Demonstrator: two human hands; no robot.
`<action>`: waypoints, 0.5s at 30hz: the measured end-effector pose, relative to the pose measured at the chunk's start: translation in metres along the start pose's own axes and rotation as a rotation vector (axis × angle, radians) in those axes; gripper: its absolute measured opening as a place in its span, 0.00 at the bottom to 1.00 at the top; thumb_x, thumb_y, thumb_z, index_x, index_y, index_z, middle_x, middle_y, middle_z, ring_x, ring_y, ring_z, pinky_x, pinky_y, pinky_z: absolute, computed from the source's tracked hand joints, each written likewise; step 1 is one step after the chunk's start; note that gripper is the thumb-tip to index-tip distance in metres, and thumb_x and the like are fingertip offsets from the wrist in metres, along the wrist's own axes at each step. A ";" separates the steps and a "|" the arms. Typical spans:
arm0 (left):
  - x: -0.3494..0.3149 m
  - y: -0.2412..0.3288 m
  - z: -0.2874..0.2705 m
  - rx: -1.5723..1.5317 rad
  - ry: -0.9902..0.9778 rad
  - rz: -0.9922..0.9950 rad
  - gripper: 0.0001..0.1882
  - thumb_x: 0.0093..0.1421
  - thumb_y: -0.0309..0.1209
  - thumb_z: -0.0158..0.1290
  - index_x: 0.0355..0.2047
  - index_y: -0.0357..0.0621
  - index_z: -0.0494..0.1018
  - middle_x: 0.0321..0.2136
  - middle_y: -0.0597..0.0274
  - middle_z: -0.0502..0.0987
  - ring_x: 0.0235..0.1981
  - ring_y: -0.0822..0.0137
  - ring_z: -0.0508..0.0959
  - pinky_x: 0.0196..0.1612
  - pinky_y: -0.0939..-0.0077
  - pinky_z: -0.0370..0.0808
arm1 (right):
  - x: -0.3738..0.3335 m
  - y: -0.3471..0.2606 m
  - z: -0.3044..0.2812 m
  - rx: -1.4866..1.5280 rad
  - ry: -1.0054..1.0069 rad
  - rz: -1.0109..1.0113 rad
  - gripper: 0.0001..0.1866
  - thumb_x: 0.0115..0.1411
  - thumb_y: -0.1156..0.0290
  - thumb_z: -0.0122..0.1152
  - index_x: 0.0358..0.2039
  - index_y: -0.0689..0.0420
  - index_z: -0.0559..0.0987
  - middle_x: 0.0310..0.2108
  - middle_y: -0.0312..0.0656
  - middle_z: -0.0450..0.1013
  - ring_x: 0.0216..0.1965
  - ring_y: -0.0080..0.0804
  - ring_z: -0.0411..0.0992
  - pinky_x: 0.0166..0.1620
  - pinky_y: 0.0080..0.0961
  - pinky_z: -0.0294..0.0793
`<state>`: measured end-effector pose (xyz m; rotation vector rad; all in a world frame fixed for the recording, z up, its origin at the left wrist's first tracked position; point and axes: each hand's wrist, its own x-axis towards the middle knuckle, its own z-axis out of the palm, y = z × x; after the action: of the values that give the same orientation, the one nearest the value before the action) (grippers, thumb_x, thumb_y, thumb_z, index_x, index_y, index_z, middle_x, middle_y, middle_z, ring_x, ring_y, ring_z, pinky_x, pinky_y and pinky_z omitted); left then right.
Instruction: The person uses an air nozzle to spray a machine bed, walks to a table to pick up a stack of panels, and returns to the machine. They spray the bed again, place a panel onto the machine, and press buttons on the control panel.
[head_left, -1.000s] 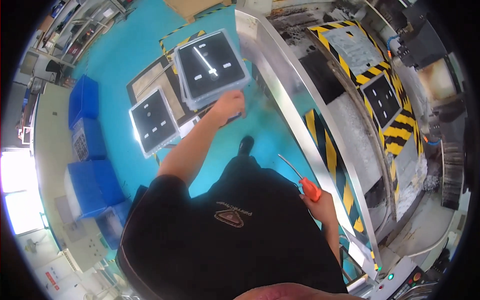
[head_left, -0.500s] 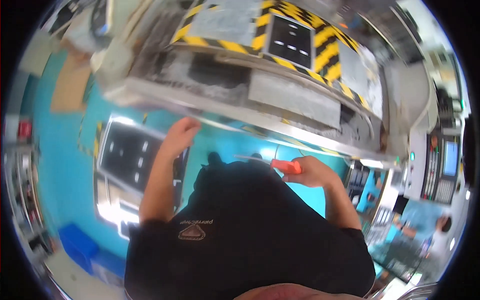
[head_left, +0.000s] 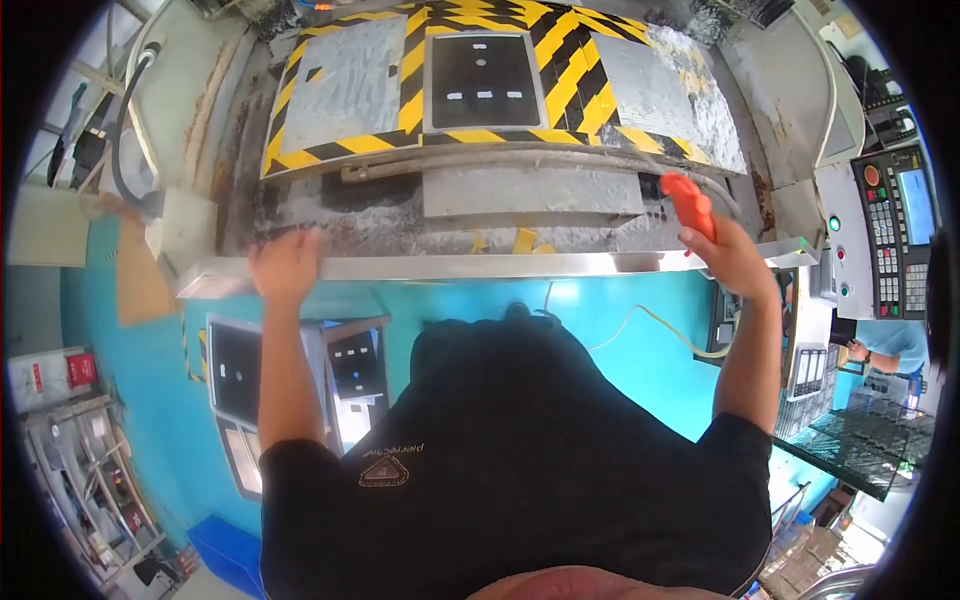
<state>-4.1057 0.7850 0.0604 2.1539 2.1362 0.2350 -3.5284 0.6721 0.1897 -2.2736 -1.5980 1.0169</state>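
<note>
In my right hand [head_left: 738,258] is an orange air blow gun [head_left: 688,207], gripped by its handle above the right part of the machine's front ledge. Its thin nozzle points up and left over the machine bed; the tip is blurred. My left hand [head_left: 286,264] is at the left end of the metal front ledge [head_left: 480,266], fingers stretched forward and slightly smeared. Whether its palm presses on the ledge I cannot tell. Beyond both hands, a black plate [head_left: 484,78] with white marks lies between grey metal plates [head_left: 352,85] edged with yellow-black striped tape.
A control panel [head_left: 893,235] with keys and a screen stands at the right. Black panels [head_left: 237,375] on a frame are below left, near a blue bin [head_left: 228,552]. A pale hose [head_left: 640,312] trails over the turquoise floor. Another person [head_left: 895,345] is at far right.
My view has turned and come square to the machine. My left hand has reached the front ledge. My right hand has risen with the blow gun, its nozzle now over the bed.
</note>
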 end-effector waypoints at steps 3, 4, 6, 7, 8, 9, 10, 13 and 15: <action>0.009 -0.001 -0.006 0.057 0.012 -0.036 0.22 0.62 0.54 0.49 0.42 0.55 0.82 0.37 0.58 0.83 0.45 0.55 0.79 0.65 0.51 0.57 | 0.028 -0.022 -0.020 -0.316 0.025 -0.185 0.23 0.63 0.51 0.60 0.37 0.63 0.79 0.30 0.56 0.77 0.35 0.52 0.76 0.39 0.42 0.72; 0.009 0.000 -0.009 0.087 -0.006 -0.075 0.21 0.62 0.54 0.49 0.42 0.55 0.82 0.36 0.57 0.83 0.44 0.55 0.80 0.65 0.53 0.58 | 0.038 -0.029 -0.023 -0.404 0.003 -0.279 0.24 0.63 0.50 0.60 0.37 0.62 0.79 0.31 0.57 0.77 0.36 0.57 0.75 0.40 0.45 0.72; 0.011 0.002 -0.018 0.047 -0.051 -0.059 0.22 0.62 0.54 0.48 0.42 0.55 0.81 0.36 0.57 0.83 0.45 0.54 0.80 0.64 0.54 0.60 | 0.060 -0.044 -0.023 -0.508 0.034 -0.265 0.24 0.63 0.49 0.60 0.38 0.62 0.79 0.33 0.57 0.77 0.38 0.57 0.75 0.42 0.46 0.73; 0.013 0.004 -0.022 0.059 -0.111 -0.121 0.23 0.62 0.55 0.47 0.42 0.55 0.81 0.36 0.56 0.83 0.45 0.54 0.80 0.62 0.56 0.62 | 0.068 -0.051 -0.021 -0.584 0.046 -0.279 0.25 0.62 0.48 0.60 0.38 0.62 0.79 0.34 0.57 0.78 0.40 0.58 0.76 0.43 0.47 0.73; 0.016 0.007 -0.025 0.025 -0.114 -0.104 0.23 0.62 0.55 0.47 0.42 0.55 0.81 0.36 0.56 0.83 0.45 0.54 0.80 0.62 0.56 0.62 | 0.074 -0.057 -0.016 -0.588 0.055 -0.303 0.25 0.62 0.48 0.60 0.38 0.62 0.79 0.34 0.57 0.78 0.40 0.58 0.76 0.43 0.47 0.73; 0.018 0.009 -0.028 0.029 -0.127 -0.158 0.23 0.62 0.55 0.46 0.43 0.55 0.81 0.37 0.56 0.83 0.45 0.54 0.81 0.59 0.58 0.65 | 0.080 -0.065 -0.009 -0.581 0.041 -0.339 0.25 0.62 0.49 0.60 0.39 0.62 0.78 0.35 0.57 0.78 0.40 0.58 0.75 0.43 0.47 0.73; 0.021 0.011 -0.030 0.040 -0.131 -0.214 0.24 0.63 0.56 0.45 0.43 0.55 0.81 0.38 0.56 0.83 0.45 0.54 0.81 0.57 0.59 0.68 | 0.085 -0.074 0.000 -0.566 0.017 -0.377 0.24 0.62 0.49 0.60 0.40 0.62 0.77 0.35 0.57 0.77 0.41 0.58 0.75 0.43 0.47 0.72; 0.032 0.013 -0.030 0.110 -0.094 -0.264 0.25 0.62 0.58 0.45 0.43 0.55 0.81 0.38 0.57 0.83 0.45 0.53 0.81 0.51 0.61 0.72 | 0.100 -0.099 0.032 -0.520 -0.069 -0.504 0.25 0.63 0.49 0.60 0.39 0.63 0.76 0.36 0.57 0.77 0.41 0.58 0.75 0.44 0.47 0.72; 0.048 0.015 -0.019 0.040 -0.072 -0.252 0.24 0.62 0.57 0.46 0.39 0.54 0.80 0.34 0.58 0.83 0.41 0.52 0.81 0.49 0.61 0.72 | 0.122 -0.106 0.038 -0.553 -0.061 -0.512 0.25 0.63 0.49 0.59 0.40 0.63 0.77 0.36 0.57 0.77 0.41 0.58 0.76 0.44 0.48 0.73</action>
<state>-4.0936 0.8322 0.0835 1.8549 2.3585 0.0926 -3.6099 0.8142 0.1629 -1.9211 -2.5558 0.5614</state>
